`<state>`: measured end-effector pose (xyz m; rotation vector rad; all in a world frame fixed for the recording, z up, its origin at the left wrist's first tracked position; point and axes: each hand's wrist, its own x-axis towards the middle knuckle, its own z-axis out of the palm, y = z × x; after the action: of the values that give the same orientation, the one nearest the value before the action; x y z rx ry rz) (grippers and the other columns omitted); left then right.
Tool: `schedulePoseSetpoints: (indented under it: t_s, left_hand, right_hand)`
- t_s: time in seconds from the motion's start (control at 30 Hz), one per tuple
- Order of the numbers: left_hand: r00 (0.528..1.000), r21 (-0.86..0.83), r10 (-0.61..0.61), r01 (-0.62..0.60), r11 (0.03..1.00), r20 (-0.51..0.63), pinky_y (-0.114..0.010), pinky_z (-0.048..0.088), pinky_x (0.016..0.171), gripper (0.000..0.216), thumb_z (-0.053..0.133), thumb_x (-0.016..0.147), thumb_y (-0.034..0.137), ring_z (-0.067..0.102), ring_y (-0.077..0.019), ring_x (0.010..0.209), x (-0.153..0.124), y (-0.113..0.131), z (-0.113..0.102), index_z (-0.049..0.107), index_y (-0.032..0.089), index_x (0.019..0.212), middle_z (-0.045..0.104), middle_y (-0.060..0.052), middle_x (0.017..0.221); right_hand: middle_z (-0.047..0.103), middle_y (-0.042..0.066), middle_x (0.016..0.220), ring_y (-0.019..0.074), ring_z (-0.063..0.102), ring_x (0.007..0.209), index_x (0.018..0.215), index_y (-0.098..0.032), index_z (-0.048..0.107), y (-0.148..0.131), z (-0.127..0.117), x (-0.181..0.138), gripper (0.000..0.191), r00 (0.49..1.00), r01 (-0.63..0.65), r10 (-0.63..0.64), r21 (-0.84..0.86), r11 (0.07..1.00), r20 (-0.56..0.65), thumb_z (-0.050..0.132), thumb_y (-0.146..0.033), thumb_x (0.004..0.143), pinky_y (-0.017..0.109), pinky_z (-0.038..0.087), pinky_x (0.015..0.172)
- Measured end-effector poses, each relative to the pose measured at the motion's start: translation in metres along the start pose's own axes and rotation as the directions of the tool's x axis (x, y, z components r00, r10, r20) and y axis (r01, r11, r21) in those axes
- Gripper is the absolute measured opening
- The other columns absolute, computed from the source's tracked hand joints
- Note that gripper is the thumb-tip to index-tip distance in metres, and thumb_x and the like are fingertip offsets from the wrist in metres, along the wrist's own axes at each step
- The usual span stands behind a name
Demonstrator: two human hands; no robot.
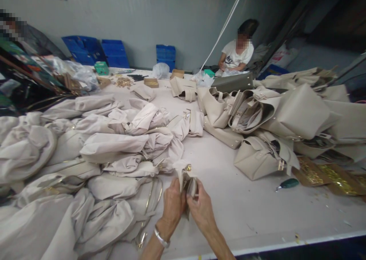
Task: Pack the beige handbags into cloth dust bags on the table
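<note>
My left hand (pixel 172 205) and my right hand (pixel 202 208) are pressed together near the table's front edge, both gripping a narrow cream strap piece (pixel 183 172) with a small gold fitting at its top. The strap stands upright between my fingers. A silver bracelet circles my left wrist. Directly left of my hands lies a big heap of cream fabric bag covers (pixel 94 157). A green-handled tool (pixel 288 183) rests on the table to the right, apart from my hands.
Finished cream handbags (pixel 257 159) pile up at right, beside trays of gold hardware (pixel 337 178). A seated person in a white shirt (pixel 237 52) works at the far end. Blue crates (pixel 114 52) line the back wall. The white table edge (pixel 286 246) runs along the front.
</note>
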<state>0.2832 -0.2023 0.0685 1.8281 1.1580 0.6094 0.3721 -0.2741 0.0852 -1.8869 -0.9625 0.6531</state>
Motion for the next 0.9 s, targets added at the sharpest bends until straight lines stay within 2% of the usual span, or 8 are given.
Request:
schedulePoseSetpoints:
  t_s: [0.1, 0.2, 0.3, 0.47, 0.57, 0.7, 0.8, 0.9]
  left_hand:
    - [0.997, 0.208, 0.071, -0.064, 0.976, -0.027, -0.044, 0.052, 0.076, 0.041, 0.036, 0.081, 0.006, 0.064, -0.0304, 0.095, -0.008, 0.003, 0.008, 0.058, 0.012, 0.114, 0.058, -0.022, 0.124]
    - [0.957, 0.412, 0.29, -0.26, 0.873, -0.011, -0.046, 0.052, 0.088, 0.051, 0.037, 0.081, 0.004, 0.054, -0.0328, 0.119, -0.03, 0.007, 0.023, 0.047, 0.01, 0.131, 0.046, -0.022, 0.14]
    - [0.901, 0.338, 0.431, -0.421, 0.842, 0.048, -0.05, 0.047, 0.098, 0.054, 0.048, 0.082, 0.015, 0.046, -0.0342, 0.128, -0.046, 0.011, 0.02, 0.042, 0.011, 0.135, 0.045, -0.02, 0.141]
    - [0.978, 0.086, 0.144, -0.132, 0.988, -0.153, -0.056, 0.035, 0.107, 0.055, 0.051, 0.088, 0.042, 0.042, -0.0332, 0.13, -0.015, 0.017, -0.02, 0.043, 0.013, 0.134, 0.049, -0.019, 0.136]
    - [0.999, -0.101, -0.039, 0.035, 0.994, -0.028, -0.053, 0.033, 0.107, 0.064, 0.056, 0.082, 0.051, 0.043, -0.0343, 0.128, 0.014, 0.012, -0.03, 0.046, 0.011, 0.131, 0.051, -0.021, 0.133]
    - [0.989, -0.203, -0.071, 0.097, 0.974, 0.13, -0.037, 0.05, 0.085, 0.052, 0.037, 0.089, 0.057, 0.063, -0.0246, 0.095, 0.038, 0.003, -0.015, 0.062, 0.014, 0.103, 0.069, -0.011, 0.097]
    - [0.975, -0.217, -0.051, 0.099, 0.971, 0.216, -0.029, 0.05, 0.059, 0.062, 0.025, 0.09, 0.06, 0.063, -0.0202, 0.068, 0.055, 0.004, 0.006, 0.064, 0.013, 0.084, 0.066, -0.005, 0.07]
    - [0.971, -0.167, 0.022, 0.019, 0.986, 0.238, -0.03, 0.048, 0.056, 0.059, 0.031, 0.089, 0.059, 0.061, -0.0216, 0.063, 0.077, 0.02, 0.025, 0.063, 0.013, 0.072, 0.062, -0.006, 0.062]
  right_hand:
    - [0.063, 0.013, 0.121, 0.0259, 0.062, 0.107, 0.13, -0.015, 0.045, -0.011, -0.002, 0.003, 0.059, 0.988, -0.113, 0.075, 0.307, 0.945, 0.131, 0.061, -0.036, 0.077, 0.037, 0.053, 0.088]
    - [0.064, 0.014, 0.12, 0.0278, 0.06, 0.109, 0.128, -0.012, 0.051, -0.012, -0.007, 0.011, 0.064, 0.986, -0.159, 0.166, 0.39, 0.907, 0.016, 0.067, -0.045, 0.075, 0.04, 0.049, 0.096]
    - [0.068, 0.016, 0.11, 0.0301, 0.063, 0.103, 0.118, -0.009, 0.061, -0.001, -0.015, 0.019, 0.064, 0.943, -0.235, 0.315, 0.455, 0.859, -0.108, 0.066, -0.055, 0.074, 0.042, 0.049, 0.094]
    - [0.067, 0.015, 0.115, 0.0305, 0.061, 0.108, 0.115, -0.011, 0.064, 0.008, -0.022, 0.016, 0.062, 0.945, -0.246, 0.319, 0.492, 0.835, -0.069, 0.071, -0.054, 0.071, 0.042, 0.049, 0.094]
    - [0.067, 0.014, 0.116, 0.0307, 0.062, 0.107, 0.12, -0.011, 0.062, 0.0, -0.021, 0.008, 0.064, 0.961, -0.252, 0.276, 0.472, 0.845, 0.019, 0.071, -0.053, 0.073, 0.044, 0.047, 0.095]
    - [0.071, 0.014, 0.104, 0.0326, 0.064, 0.099, 0.113, -0.009, 0.066, -0.003, -0.02, -0.003, 0.065, 0.959, -0.27, 0.284, 0.383, 0.884, 0.019, 0.073, -0.056, 0.069, 0.045, 0.05, 0.092]
    - [0.071, 0.016, 0.103, 0.0333, 0.065, 0.098, 0.109, -0.007, 0.068, 0.011, -0.017, -0.009, 0.07, 0.935, -0.286, 0.345, 0.394, 0.873, -0.086, 0.072, -0.062, 0.066, 0.043, 0.051, 0.091]
    - [0.069, 0.016, 0.107, 0.0348, 0.063, 0.103, 0.112, -0.006, 0.066, 0.039, -0.012, -0.011, 0.08, 0.865, -0.327, 0.452, 0.438, 0.837, -0.218, 0.067, -0.07, 0.065, 0.042, 0.051, 0.091]
